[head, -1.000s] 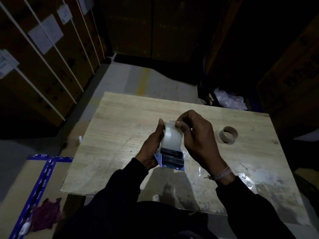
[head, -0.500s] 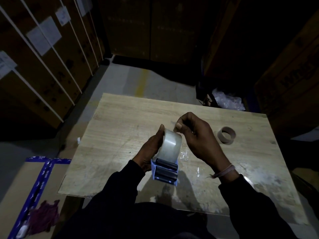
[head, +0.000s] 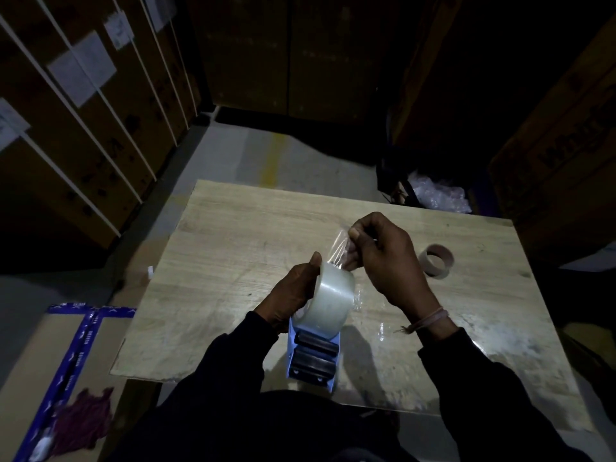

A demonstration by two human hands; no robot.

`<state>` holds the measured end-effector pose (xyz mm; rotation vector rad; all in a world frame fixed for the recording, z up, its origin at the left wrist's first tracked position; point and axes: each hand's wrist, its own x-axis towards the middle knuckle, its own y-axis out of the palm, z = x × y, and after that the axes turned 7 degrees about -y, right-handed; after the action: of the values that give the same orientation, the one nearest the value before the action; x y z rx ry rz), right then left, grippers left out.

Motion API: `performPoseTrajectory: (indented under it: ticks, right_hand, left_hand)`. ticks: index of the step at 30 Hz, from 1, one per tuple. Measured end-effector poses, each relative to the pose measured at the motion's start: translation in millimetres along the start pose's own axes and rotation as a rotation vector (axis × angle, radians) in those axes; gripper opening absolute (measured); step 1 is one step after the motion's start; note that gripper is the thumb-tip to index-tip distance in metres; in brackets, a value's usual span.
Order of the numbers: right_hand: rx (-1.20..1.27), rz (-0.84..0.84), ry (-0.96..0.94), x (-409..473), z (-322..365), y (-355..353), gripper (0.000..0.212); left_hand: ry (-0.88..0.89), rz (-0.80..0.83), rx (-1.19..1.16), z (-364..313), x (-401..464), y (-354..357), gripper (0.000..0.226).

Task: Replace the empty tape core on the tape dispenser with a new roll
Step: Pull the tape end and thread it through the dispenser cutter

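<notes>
Two hands are up over the near half of the table [head: 233, 228] in my feed, and both are busy with the tape dispenser [head: 313, 358]. My left hand [head: 293, 295] grips the dispenser from its left side, thumb pressed up against the rim of the new roll [head: 328, 295], which sits mounted at the far end of the blue frame. The dispenser tilts with its black rollers toward me and its near end hanging just past the table's front edge, held above the surface rather than resting on it.

My right hand [head: 386, 258] is just beyond and to the right of the roll, fingers pinched shut on the loose tape end [head: 340, 248]. That clear strip runs from the top of the roll up to my thumb and forefinger, wrinkled and catching a little light. The right hand does not touch the roll itself; only the strip links them.

Off to the right, well apart from both hands, the empty tape core [head: 436, 260] lies on its side on the table, a bare brown cardboard ring. A thin cord band [head: 430, 320] circles my right wrist. Dark sleeves cover both forearms. Scraps of clear film [head: 381, 330] glint on the wood near the right wrist.
</notes>
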<state>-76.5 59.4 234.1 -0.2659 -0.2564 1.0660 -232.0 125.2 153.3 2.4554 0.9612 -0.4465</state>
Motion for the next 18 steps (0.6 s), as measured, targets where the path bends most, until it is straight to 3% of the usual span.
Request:
performPoseTrajectory:
  ticks: [2,5,9,18]
  right_hand:
    - [0.105,0.014,0.074,1.9,-1.3,0.2,0.014]
    - [0.18,0.029,0.09,3.7,-0.3,-1.2,0.015]
    - [0.142,0.044,-0.037,8.1,6.1,-4.4,0.014]
    - [-0.029,0.113,-0.262,1.1,24.3,-9.4,0.012]
  left_hand:
    - [-0.018,0.0,0.019,5.1,4.0,-3.9,0.115]
    - [-0.045,-0.005,0.013,7.6,5.3,-6.1,0.102]
    - [-0.168,0.073,-0.204,9.5,1.8,-2.1,0.105]
    - [-0.223,0.015,-0.406,17.2,0.3,-1.8,0.104]
